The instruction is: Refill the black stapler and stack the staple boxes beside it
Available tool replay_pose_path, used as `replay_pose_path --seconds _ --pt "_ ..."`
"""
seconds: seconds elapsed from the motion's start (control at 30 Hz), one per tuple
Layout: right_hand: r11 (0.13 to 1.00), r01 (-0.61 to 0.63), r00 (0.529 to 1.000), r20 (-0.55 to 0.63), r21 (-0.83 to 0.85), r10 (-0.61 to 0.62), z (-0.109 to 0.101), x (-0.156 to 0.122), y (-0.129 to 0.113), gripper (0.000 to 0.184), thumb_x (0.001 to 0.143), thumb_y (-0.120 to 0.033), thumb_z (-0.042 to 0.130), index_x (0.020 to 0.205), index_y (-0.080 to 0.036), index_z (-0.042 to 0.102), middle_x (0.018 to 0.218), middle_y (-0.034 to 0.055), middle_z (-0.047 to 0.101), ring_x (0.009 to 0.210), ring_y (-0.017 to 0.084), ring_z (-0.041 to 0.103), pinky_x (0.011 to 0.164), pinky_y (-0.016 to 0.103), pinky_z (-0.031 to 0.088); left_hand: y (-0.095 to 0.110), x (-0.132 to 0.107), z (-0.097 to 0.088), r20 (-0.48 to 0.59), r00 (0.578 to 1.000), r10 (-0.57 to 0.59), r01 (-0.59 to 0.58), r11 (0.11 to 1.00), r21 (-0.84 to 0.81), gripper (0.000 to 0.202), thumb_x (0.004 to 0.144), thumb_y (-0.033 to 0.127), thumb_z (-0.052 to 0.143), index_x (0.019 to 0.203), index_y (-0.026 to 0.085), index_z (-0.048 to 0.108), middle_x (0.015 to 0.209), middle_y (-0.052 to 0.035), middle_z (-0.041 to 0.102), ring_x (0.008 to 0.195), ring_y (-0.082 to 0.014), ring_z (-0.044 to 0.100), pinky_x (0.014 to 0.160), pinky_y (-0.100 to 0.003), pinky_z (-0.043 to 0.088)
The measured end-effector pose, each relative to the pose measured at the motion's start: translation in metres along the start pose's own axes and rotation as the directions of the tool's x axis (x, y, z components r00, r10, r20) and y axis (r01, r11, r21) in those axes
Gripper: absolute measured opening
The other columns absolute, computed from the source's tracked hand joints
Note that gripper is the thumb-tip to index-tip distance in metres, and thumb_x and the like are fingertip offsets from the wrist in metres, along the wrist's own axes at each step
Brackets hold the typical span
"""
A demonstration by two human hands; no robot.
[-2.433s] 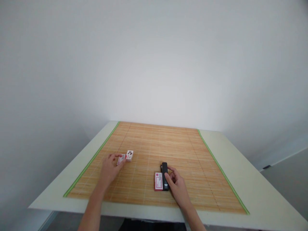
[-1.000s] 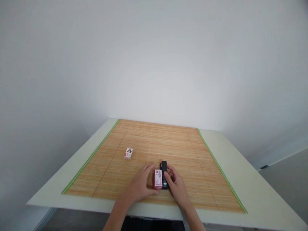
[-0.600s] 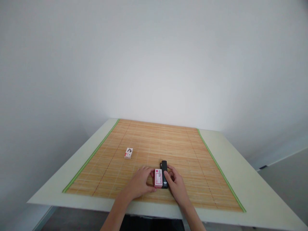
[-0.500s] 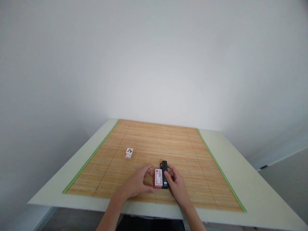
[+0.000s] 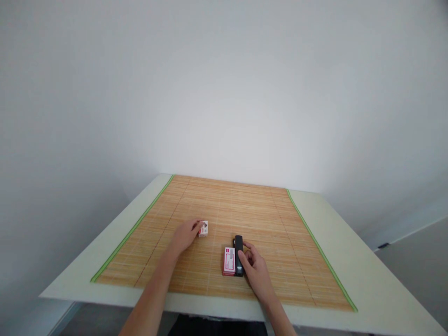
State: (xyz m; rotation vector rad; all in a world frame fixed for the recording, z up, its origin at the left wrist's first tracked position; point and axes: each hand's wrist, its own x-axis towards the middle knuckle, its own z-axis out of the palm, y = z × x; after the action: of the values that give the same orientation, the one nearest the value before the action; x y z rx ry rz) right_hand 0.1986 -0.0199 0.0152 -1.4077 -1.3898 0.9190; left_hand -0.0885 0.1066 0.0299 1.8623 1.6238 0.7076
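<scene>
My left hand (image 5: 185,234) has its fingers closed on the left side of a small white box (image 5: 204,229) with red and dark print. Part of that box is hidden by the fingertips. Near the front of the mat lies a black stapler (image 5: 238,261), its length pointing away from me. Thumb and fingers of my right hand (image 5: 256,269) rest against the stapler's right side, the thumb partly over its top. A larger white and red box (image 5: 229,261) lies close along the stapler's left side.
Under everything is a bamboo mat (image 5: 241,200) with green edging, spread over a white table (image 5: 336,242). A pale wall (image 5: 224,93) rises behind the table's far edge.
My left hand has left the larger box, reached forward and left, and taken hold of the small white box, which has moved right. My right hand stays at the stapler.
</scene>
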Motion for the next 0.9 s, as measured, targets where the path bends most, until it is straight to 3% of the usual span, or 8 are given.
replay_pose_path --seconds 0.17,0.3,0.37,0.43,0.53,0.6,0.7,0.9 --pt "1.000 -0.001 1.000 -0.003 0.018 0.001 0.001 0.001 -0.006 0.053 0.098 -0.058 0.055 0.134 -0.020 0.058 0.066 -0.0054 0.048 0.062 0.016 0.049 0.059 0.027 0.039 0.040 -0.010 0.048 0.041 0.991 0.128 -0.126 0.990 -0.060 0.042 0.102 0.050 0.042 0.124 0.029 0.071 0.127 -0.0030 0.072 0.116 -0.0236 0.065 0.100 -0.031 0.046" --pt "1.000 0.003 0.998 -0.067 -0.001 -0.003 0.001 -0.010 -0.006 0.052 0.100 -0.055 0.052 0.138 -0.020 0.053 0.074 -0.0030 0.056 0.069 0.018 0.057 0.067 0.030 0.048 0.062 -0.022 0.068 0.042 0.983 0.180 -0.176 0.980 -0.088 0.045 0.103 0.051 0.040 0.127 0.028 0.070 0.128 -0.0054 0.071 0.118 -0.0242 0.064 0.104 -0.033 0.045" --pt "0.998 0.018 0.993 -0.115 -0.055 -0.025 0.002 -0.021 -0.001 0.054 0.100 -0.053 0.053 0.143 -0.021 0.049 0.092 0.0031 0.067 0.085 0.022 0.065 0.079 0.035 0.054 0.066 -0.029 0.075 0.002 0.985 0.175 -0.174 0.979 -0.109 0.047 0.104 0.051 0.039 0.129 0.026 0.069 0.130 -0.0078 0.070 0.121 -0.0252 0.062 0.108 -0.036 0.043" --pt "0.985 0.069 0.987 -0.131 -0.159 -0.090 0.003 -0.032 0.006 0.062 0.097 -0.051 0.059 0.150 -0.023 0.042 0.124 0.0106 0.066 0.113 0.028 0.064 0.098 0.043 0.053 0.069 -0.038 0.083 -0.087 0.988 0.130 -0.144 0.972 -0.184 0.049 0.104 0.052 0.038 0.132 0.023 0.066 0.137 -0.0096 0.065 0.129 -0.0256 0.058 0.115 -0.039 0.039" --pt "0.920 0.167 0.978 -0.060 -0.356 -0.201 0.006 -0.043 0.018 0.081 0.090 -0.047 0.069 0.158 -0.025 0.031 0.157 0.0130 0.045 0.145 0.034 0.042 0.120 0.055 0.036 0.074 -0.054 0.099 -0.155 0.987 -0.034 -0.039 0.895 -0.445 0.055 0.105 0.054 0.037 0.144 0.021 0.056 0.154 -0.0102 0.051 0.146 -0.0241 0.043 0.125 -0.042 0.027" --pt "0.869 0.206 0.975 0.018 -0.450 -0.222 0.009 -0.045 0.022 0.088 0.090 -0.042 0.071 0.162 -0.026 0.023 0.163 0.0123 0.038 0.150 0.035 0.034 0.124 0.061 0.027 0.080 -0.066 0.109 -0.098 0.986 -0.137 0.045 0.775 -0.630 0.058 0.104 0.055 0.038 0.150 0.021 0.048 0.162 -0.0093 0.041 0.151 -0.0230 0.035 0.127 -0.043 0.023" --pt "0.815 0.235 0.971 0.086 -0.530 -0.224 0.012 -0.043 0.025 0.088 0.092 -0.036 0.067 0.164 -0.027 0.018 0.164 0.0114 0.036 0.150 0.035 0.035 0.123 0.063 0.028 0.091 -0.083 0.120 -0.019 0.979 -0.204 0.117 0.630 -0.767 0.059 0.104 0.055 0.039 0.153 0.022 0.044 0.164 -0.0081 0.036 0.153 -0.0237 0.032 0.127 -0.044 0.024" --pt "0.782 0.251 0.965 0.083 -0.571 -0.250 0.013 -0.043 0.026 0.087 0.093 -0.027 0.063 0.165 -0.028 0.013 0.163 0.0093 0.037 0.149 0.031 0.039 0.123 0.060 0.032 0.104 -0.104 0.125 -0.079 0.971 -0.224 0.098 0.680 -0.727 0.057 0.103 0.050 0.043 0.154 0.024 0.044 0.165 -0.0034 0.035 0.155 -0.0224 0.024 0.130 -0.042 0.014"
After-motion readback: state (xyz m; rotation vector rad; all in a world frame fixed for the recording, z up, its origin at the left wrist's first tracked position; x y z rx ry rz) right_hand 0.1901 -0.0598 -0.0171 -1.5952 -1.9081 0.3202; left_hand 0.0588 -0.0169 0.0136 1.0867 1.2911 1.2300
